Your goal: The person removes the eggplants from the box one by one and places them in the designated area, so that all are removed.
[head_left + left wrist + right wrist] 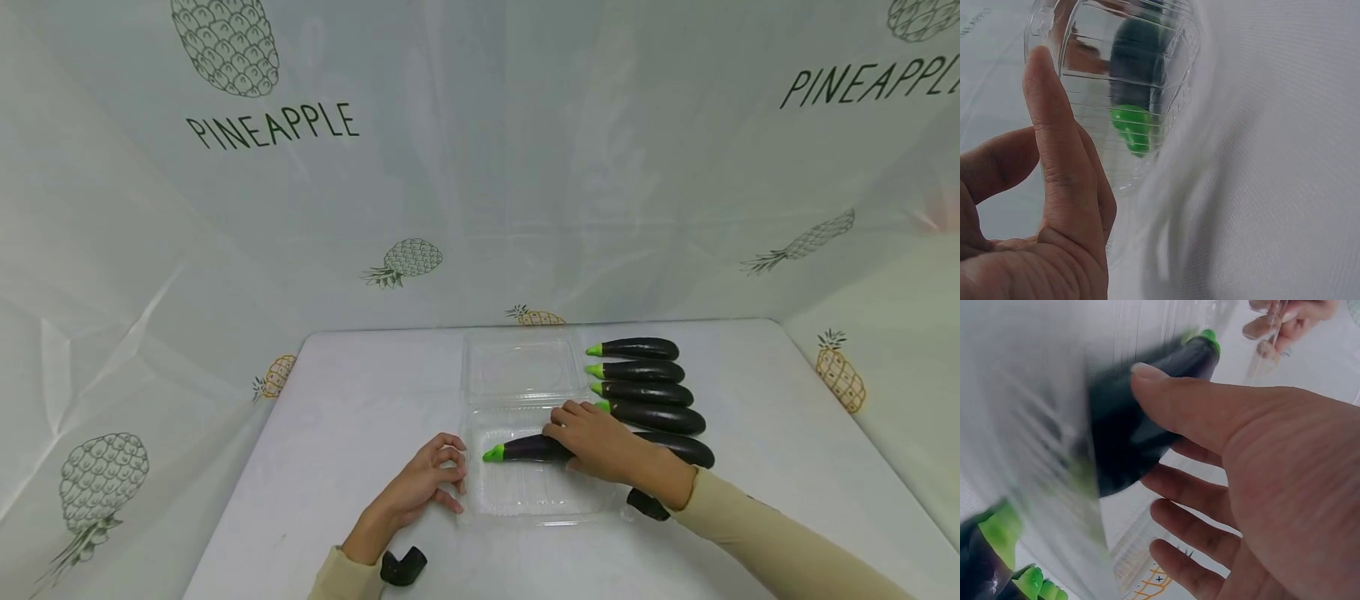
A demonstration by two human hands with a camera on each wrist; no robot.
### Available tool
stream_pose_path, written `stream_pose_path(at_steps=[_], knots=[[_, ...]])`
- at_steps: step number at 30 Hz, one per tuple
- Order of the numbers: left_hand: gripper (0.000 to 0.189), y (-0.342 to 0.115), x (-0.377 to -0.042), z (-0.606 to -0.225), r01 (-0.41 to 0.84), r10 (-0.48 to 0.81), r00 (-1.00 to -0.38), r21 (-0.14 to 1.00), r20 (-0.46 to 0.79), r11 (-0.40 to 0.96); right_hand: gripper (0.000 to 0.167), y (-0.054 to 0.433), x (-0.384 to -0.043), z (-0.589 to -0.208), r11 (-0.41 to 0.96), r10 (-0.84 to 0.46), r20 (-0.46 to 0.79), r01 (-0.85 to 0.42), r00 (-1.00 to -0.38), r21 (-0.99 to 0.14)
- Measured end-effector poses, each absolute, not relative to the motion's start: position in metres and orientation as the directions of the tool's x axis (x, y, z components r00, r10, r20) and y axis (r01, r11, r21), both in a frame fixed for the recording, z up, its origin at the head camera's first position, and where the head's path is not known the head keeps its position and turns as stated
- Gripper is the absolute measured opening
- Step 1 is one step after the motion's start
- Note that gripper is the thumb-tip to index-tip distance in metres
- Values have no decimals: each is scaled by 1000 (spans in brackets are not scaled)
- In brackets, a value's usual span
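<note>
A clear plastic clamshell box (540, 507) lies on the table with its lid (525, 367) folded back. My right hand (596, 442) holds a dark purple eggplant (534, 448) over the box's base, green stem pointing left. In the right wrist view, the thumb lies along one side of the eggplant (1125, 434) and the fingers are at its other side. The eggplant's thick end is hidden by this hand in the head view. My left hand (431, 479) is at the box's left edge, and in its wrist view a straight forefinger (1063, 150) touches the rim.
Several more eggplants (648, 393) lie in a column right of the box, stems left; the nearest one (678, 448) is partly covered by my right hand. A white cloth covers the table (360, 392). Pineapple-printed sheeting (525, 167) hangs behind and at both sides.
</note>
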State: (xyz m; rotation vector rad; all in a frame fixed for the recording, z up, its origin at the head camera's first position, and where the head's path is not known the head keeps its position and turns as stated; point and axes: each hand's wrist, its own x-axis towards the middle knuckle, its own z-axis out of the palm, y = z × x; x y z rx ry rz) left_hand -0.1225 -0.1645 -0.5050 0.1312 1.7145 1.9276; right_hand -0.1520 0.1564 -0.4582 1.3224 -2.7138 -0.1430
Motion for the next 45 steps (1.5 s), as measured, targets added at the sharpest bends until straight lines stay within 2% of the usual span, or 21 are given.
stream_pose_path(at_steps=[5,11,16,24,28,35,45], knots=[[35,-164,-122,-503,-330,457,-844,943,-282,-28,51,156,-151,-455,619,-783,4,-779,-622,95],[39,-163,-122,-504,-335,449,-845,942,-290,-20,48,158,-148,-453,616,-787,15,-783,-617,83],[38,-163,-122,-505,-333,450,-846,943,-287,-25,46,162,-145,-444,649,-760,63,-760,-647,21],[37,-162,-122,-505,-333,445,-847,943,-293,-13,51,184,-136,-420,670,-717,227,-741,-659,-34],[37,-162,-122,-505,-326,447,-847,945,-287,-12,51,199,-129,-411,703,-669,269,-707,-693,-75],[37,-164,-122,-505,-320,454,-846,947,-279,-15,57,231,-117,-408,737,-619,340,-673,-708,-62],[37,-165,-121,-504,-318,464,-842,948,-276,-13,61,274,-98,-414,798,-540,361,-599,-761,-69]])
